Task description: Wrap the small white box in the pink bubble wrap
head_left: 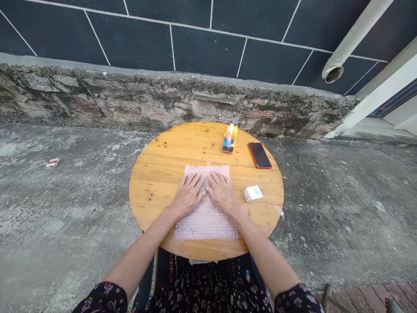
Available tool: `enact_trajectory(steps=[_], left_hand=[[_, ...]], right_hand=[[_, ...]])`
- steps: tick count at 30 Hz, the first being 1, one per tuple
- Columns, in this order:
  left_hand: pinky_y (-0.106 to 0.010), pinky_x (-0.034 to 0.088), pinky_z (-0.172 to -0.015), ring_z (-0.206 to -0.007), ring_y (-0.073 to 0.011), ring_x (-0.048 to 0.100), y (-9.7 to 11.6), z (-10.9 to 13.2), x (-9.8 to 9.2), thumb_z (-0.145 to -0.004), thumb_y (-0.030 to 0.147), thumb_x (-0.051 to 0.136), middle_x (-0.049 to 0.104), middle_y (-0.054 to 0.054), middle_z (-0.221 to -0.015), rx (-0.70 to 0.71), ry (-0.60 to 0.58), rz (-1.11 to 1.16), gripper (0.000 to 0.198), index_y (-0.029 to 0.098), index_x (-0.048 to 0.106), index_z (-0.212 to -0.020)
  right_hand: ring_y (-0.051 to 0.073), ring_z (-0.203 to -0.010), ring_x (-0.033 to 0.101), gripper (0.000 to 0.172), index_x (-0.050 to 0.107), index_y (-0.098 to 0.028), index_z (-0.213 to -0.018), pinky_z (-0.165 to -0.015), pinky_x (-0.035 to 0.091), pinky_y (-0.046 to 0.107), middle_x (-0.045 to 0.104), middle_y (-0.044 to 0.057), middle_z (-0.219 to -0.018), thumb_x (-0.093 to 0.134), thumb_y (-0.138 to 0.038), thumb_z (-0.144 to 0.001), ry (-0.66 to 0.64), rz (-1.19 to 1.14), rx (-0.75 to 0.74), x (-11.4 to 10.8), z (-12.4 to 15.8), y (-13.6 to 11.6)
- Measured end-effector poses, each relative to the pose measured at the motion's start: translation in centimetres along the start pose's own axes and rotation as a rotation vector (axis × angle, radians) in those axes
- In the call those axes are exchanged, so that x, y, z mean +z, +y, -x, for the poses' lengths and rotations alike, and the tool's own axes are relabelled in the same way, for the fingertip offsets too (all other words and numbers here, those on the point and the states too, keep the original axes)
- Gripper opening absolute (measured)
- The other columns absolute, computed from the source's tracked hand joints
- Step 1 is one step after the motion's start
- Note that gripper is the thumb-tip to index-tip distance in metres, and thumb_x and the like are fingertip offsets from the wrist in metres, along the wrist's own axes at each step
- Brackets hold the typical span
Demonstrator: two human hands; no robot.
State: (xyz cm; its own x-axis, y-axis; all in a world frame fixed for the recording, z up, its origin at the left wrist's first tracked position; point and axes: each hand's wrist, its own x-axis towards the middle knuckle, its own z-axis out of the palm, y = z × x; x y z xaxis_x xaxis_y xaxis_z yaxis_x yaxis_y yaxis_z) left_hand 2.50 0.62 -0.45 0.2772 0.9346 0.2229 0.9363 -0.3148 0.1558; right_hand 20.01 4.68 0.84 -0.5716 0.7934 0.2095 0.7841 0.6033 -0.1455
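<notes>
left hand [188, 196] and right hand [223, 195] lie flat on bubble wrap [206, 224], fingers [196, 178] slightly apart

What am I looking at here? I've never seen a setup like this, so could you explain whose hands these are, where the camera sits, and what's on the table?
There is no machine here: a person works with two bare hands. The single picture comes from a camera worn on that person's head, looking forward and down, so the forearms reach in from the bottom edge.

The left hand and right hand lie palm down on a sheet of bubble wrap, pressing or resting on it; neither grips anything. The sheet lies on a round wooden table.

Also on the table are a tape dispenser beyond the hands, and to the right a phone and a small white box.
</notes>
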Motion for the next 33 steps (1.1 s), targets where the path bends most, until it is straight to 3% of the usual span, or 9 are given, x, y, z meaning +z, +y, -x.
enact_trajectory(steps=[5,8,13,16,19,22,26,30,33], left_hand=[[-0.056,0.022,-0.115,-0.143,-0.0308,0.027,-0.9,1.2,-0.4,-0.095,0.044,0.038,0.033,-0.016,-0.153,-0.028,-0.001,-0.027,0.055,0.013,0.042,-0.141],[-0.055,0.021,-0.116,-0.143,-0.0293,0.027,-0.3,2.2,-1.0,-0.097,0.039,0.036,0.033,-0.015,-0.153,-0.058,0.007,-0.029,0.052,0.014,0.041,-0.142],[-0.049,0.019,-0.118,-0.145,-0.0258,0.024,1.8,3.7,-0.9,-0.097,0.038,0.034,0.032,-0.011,-0.155,0.081,-0.027,0.017,0.052,0.015,0.038,-0.143],[-0.049,0.018,-0.119,-0.144,-0.0262,0.025,2.2,4.0,-0.5,-0.097,0.041,0.036,0.032,-0.011,-0.154,0.096,-0.054,0.029,0.055,0.015,0.036,-0.145],[-0.049,0.017,-0.119,-0.145,-0.0259,0.022,1.9,4.0,-0.6,-0.097,0.042,0.037,0.03,-0.01,-0.155,0.098,-0.069,0.037,0.055,0.016,0.037,-0.144],[-0.049,0.017,-0.119,-0.145,-0.0258,0.022,1.8,3.9,-0.8,-0.097,0.041,0.038,0.031,-0.011,-0.155,0.098,-0.073,0.049,0.053,0.016,0.038,-0.144],[-0.054,0.017,-0.117,-0.145,-0.0288,0.022,2.8,3.8,-1.1,-0.096,0.04,0.038,0.029,-0.012,-0.155,0.131,-0.079,0.07,0.052,0.018,0.039,-0.143],[-0.057,0.017,-0.116,-0.145,-0.0308,0.021,4.3,4.0,-1.5,-0.095,0.042,0.042,0.028,-0.012,-0.156,0.206,-0.121,0.096,0.056,0.02,0.035,-0.146],[-0.056,0.018,-0.116,-0.146,-0.0303,0.018,4.9,5.0,-1.8,-0.094,0.042,0.044,0.024,-0.012,-0.157,0.242,-0.157,0.102,0.058,0.02,0.033,-0.146]], right_hand=[[0.029,-0.138,0.034,0.049,0.044,-0.006,-0.139,-0.112,0.027,0.045,0.042,0.017,-0.148,0.043,-0.028,-0.095,-0.013,0.018,0.16,-0.4,0.9,1.8],[0.031,-0.138,0.034,0.048,0.044,-0.005,-0.139,-0.11,0.031,0.047,0.041,0.017,-0.148,0.041,-0.023,-0.094,-0.011,0.037,0.224,-1.2,1.8,1.3],[0.029,-0.14,0.031,0.049,0.042,-0.01,-0.142,-0.112,0.028,0.047,0.038,0.013,-0.151,0.04,-0.023,-0.094,-0.028,-0.004,0.023,-1.4,4.0,-2.0],[0.027,-0.138,0.035,0.049,0.046,-0.012,-0.14,-0.114,0.028,0.045,0.043,0.012,-0.148,0.045,-0.026,-0.093,-0.094,-0.045,-0.08,-1.3,6.6,-2.2],[0.029,-0.135,0.039,0.047,0.05,-0.012,-0.136,-0.11,0.033,0.048,0.046,0.013,-0.146,0.05,-0.026,-0.091,-0.094,-0.039,-0.002,-2.3,9.9,-0.6],[0.031,-0.124,0.05,0.035,0.062,-0.012,-0.121,-0.103,0.04,0.051,0.058,0.015,-0.133,0.048,-0.022,-0.09,-0.032,-0.028,0.094,-4.4,11.6,0.7],[0.026,-0.122,0.052,0.036,0.064,-0.013,-0.118,-0.104,0.042,0.046,0.06,0.013,-0.129,0.041,-0.011,-0.09,0.071,-0.144,0.005,-5.5,9.0,0.4],[0.018,-0.131,0.046,0.053,0.057,-0.02,-0.13,-0.11,0.038,0.04,0.053,0.007,-0.139,0.037,-0.001,-0.084,0.015,-0.291,-0.206,-3.3,3.8,0.3],[0.019,-0.132,0.044,0.048,0.06,-0.017,-0.127,-0.112,0.034,0.041,0.054,0.009,-0.139,0.04,-0.003,-0.085,-0.078,-0.279,-0.226,-1.3,1.9,0.7]])
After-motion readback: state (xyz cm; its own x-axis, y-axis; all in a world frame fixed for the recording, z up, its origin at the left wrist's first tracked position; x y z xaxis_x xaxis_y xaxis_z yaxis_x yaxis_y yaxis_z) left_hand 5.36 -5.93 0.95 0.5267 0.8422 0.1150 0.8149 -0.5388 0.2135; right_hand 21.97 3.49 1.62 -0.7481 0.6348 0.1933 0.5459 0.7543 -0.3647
